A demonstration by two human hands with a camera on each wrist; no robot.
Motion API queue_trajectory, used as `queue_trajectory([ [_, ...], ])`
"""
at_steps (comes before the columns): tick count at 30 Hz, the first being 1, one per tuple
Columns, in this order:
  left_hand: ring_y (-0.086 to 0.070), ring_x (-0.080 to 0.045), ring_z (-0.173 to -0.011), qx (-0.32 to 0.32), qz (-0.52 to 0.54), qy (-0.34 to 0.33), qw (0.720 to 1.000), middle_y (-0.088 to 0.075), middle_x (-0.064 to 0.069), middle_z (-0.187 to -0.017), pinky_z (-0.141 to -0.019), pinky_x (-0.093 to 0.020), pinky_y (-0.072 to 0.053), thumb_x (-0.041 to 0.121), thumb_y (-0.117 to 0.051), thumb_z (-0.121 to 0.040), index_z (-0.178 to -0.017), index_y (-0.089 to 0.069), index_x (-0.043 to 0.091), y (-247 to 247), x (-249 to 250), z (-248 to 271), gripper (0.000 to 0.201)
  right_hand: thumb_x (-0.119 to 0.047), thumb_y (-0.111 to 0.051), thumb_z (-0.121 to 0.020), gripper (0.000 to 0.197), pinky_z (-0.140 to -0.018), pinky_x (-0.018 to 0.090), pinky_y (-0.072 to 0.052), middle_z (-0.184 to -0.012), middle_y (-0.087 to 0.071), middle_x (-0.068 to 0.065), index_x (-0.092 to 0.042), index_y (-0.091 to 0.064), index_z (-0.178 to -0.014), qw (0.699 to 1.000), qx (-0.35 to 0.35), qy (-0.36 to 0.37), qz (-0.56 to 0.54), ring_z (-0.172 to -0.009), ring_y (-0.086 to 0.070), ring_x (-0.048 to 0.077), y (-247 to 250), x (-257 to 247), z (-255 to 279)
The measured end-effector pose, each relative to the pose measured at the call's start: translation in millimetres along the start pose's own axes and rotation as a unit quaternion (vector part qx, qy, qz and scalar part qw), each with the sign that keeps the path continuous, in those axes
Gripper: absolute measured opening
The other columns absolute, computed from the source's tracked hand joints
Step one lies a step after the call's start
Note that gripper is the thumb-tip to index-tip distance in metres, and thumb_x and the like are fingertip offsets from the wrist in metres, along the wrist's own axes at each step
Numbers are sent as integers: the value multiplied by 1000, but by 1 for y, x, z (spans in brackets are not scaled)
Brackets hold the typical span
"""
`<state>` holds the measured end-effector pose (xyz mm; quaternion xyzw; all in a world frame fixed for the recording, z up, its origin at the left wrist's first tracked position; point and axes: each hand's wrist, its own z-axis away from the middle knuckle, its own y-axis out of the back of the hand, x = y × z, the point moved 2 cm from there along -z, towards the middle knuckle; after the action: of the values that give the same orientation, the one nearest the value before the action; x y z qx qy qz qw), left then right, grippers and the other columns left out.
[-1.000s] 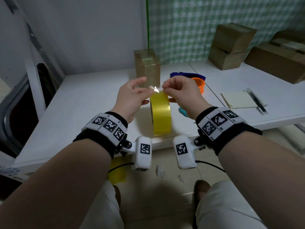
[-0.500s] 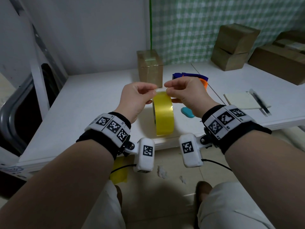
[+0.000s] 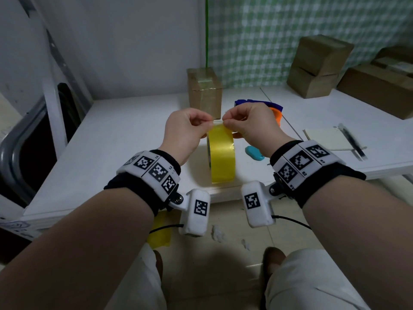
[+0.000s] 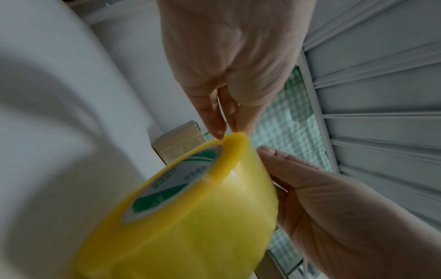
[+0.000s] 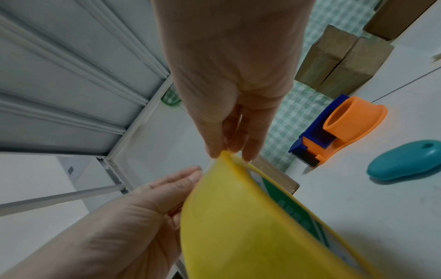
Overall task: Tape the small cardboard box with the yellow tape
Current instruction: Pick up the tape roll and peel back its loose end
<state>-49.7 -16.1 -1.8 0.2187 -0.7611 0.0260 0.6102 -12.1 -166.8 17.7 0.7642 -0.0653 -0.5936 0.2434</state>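
Both hands have closed in: left hand (image 3: 186,128) now pinches the top of the upright yellow tape roll (image 3: 222,156) near the white table's (image 3: 116,139) front edge, right hand (image 3: 250,124) pinching beside it; small brown cardboard box (image 3: 204,91) stands at the back edge.

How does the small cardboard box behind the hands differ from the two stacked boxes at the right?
The small cardboard box stands alone, just behind the hands; the stacked boxes sit one atop the other, farther right by the checked wall. The small box shows glossy tape across its top and front; the stacked boxes look larger. Both are brown cardboard on the white table.
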Motion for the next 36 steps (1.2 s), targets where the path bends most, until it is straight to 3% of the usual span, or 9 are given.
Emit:
queue_trajectory([
  [6, -59, -12, -63, -5, -40, -17, 999, -60, 3, -67, -70, -34, -59, 7, -68, -81, -72, -63, 24, -1, 3, 0, 20, -11, -63, -88, 11, -77, 41, -59, -90, -69, 10, -5, -69, -94, 999, 6, 9, 46, -77, -67, 23, -4, -2, 0],
  [13, -56, -18, -76, -23, -43, -14, 999, -47, 5, -81, -67, -28, -58, 11, -67, -83, -97, -67, 18, -1, 5, 1, 16, -12, -59, -90, 13, -80, 48, -57, -100, -69, 16, -3, -67, -95, 998, 6, 20, 55, -86, -68, 33, -6, -3, 2],
  [18, -66, -28, -85, -57, -36, 0, 998, -58, 0, -91, -72, -39, -60, 17, -70, -81, -76, -69, 24, -2, 8, -1, 9, -12, -60, -89, 11, -80, 47, -57, -98, -69, 14, -5, -67, -92, 998, 7, 20, 53, -86, -68, 31, -6, -3, 3],
  [21, -67, -31, -87, -60, -26, 14, 998, -62, 1, -85, -74, -43, -59, 17, -71, -80, -71, -68, 24, -4, 7, -1, 12, -12, -60, -89, 6, -75, 43, -60, -98, -68, 12, -9, -66, -90, 999, 4, 17, 50, -82, -68, 32, -6, -3, 3],
  [25, -66, -32, -90, -59, -14, 25, 998, -62, -1, -82, -73, -41, -59, 17, -70, -81, -70, -67, 23, -4, 5, -3, 13, -13, -61, -89, 20, -67, 32, -61, -92, -60, 4, -11, -64, -109, 999, -17, 13, 49, -75, -65, 23, -3, -3, 2],
  [31, -67, -31, -89, -54, -13, 27, 998, -65, -10, -89, -74, -42, -59, 18, -69, -82, -68, -65, 22, -4, 5, -4, 15, -21, -63, -88, 12, -73, 46, -60, -100, -70, 6, -12, -70, -92, 998, -11, 13, 66, -81, -71, 28, -6, -6, 2],
  [36, -67, -28, -84, -47, -16, 31, 998, -65, -5, -82, -71, -38, -60, 17, -71, -81, -66, -64, 19, -4, 4, -4, 16, -23, -62, -88, 14, -75, 48, -59, -114, -67, 9, -9, -67, -89, 998, 5, 6, 63, -85, -70, 28, -7, -4, 2],
])
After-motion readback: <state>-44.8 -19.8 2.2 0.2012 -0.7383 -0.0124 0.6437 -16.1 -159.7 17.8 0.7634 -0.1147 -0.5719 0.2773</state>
